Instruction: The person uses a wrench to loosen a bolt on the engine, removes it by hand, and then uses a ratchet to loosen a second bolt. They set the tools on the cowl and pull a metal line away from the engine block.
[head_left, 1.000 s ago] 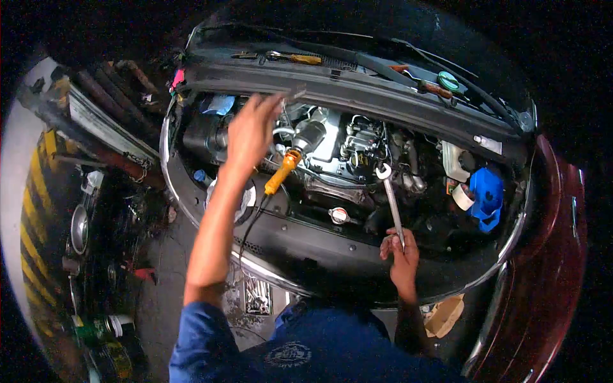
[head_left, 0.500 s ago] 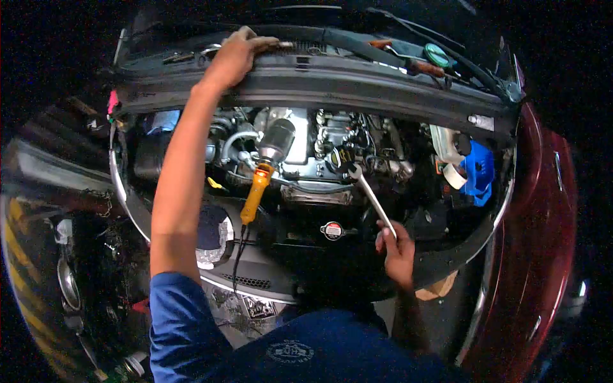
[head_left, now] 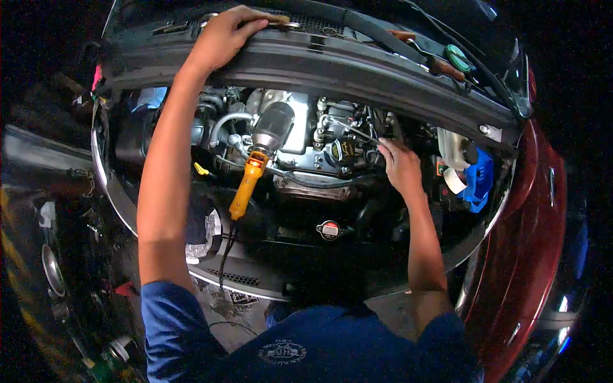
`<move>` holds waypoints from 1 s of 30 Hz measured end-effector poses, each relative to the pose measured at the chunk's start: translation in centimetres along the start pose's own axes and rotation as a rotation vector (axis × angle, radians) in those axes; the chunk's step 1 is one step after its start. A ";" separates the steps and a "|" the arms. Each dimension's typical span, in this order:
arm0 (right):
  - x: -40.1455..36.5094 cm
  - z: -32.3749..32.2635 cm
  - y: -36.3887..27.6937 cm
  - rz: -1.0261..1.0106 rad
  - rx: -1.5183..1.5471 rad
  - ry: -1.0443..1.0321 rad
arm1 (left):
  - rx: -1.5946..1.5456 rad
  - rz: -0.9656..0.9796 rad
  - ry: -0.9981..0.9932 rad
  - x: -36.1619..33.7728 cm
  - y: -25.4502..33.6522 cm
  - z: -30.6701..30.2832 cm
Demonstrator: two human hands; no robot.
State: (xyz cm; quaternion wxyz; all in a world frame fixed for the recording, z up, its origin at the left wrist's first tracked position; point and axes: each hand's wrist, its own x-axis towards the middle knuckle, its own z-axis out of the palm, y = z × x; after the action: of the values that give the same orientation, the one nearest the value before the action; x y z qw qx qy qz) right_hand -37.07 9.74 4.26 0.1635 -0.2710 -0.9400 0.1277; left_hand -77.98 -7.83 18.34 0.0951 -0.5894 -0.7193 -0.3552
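Observation:
My left hand (head_left: 225,35) rests over the cowl below the windshield, fingers stretched out and thumb apart, right beside a small shiny metal tool (head_left: 294,25). Over the right half of the engine (head_left: 332,137), my right hand (head_left: 402,166) is closed around a long combination wrench (head_left: 354,130). The wrench's far end reaches over the top of the engine, left of the hand. A lit yellow work lamp (head_left: 249,182) lies between my arms, its head on the engine and its cord hanging toward the front.
Tools with brown handles (head_left: 447,67) and a green round item (head_left: 457,57) lie on the cowl. At the right of the bay stand a blue container (head_left: 477,182) and a roll of white tape (head_left: 454,181). The radiator cap (head_left: 330,230) is at the front. A red car (head_left: 527,255) stands alongside.
My right hand has moved up and forward, bringing the wrench from the front of the bay over the engine. My left hand stays on the cowl; the view has shifted slightly.

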 end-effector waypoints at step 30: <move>5.5 0.8 0.3 -0.253 -0.206 -0.187 | -0.319 -0.204 -0.267 -15.9 18.3 21.1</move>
State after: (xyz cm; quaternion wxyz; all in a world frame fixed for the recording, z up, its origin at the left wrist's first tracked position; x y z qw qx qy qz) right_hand -41.61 12.94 4.75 0.0616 -0.1531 -0.9857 0.0337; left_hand -50.76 -6.11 1.42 -0.1316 -0.5629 -0.7162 -0.3910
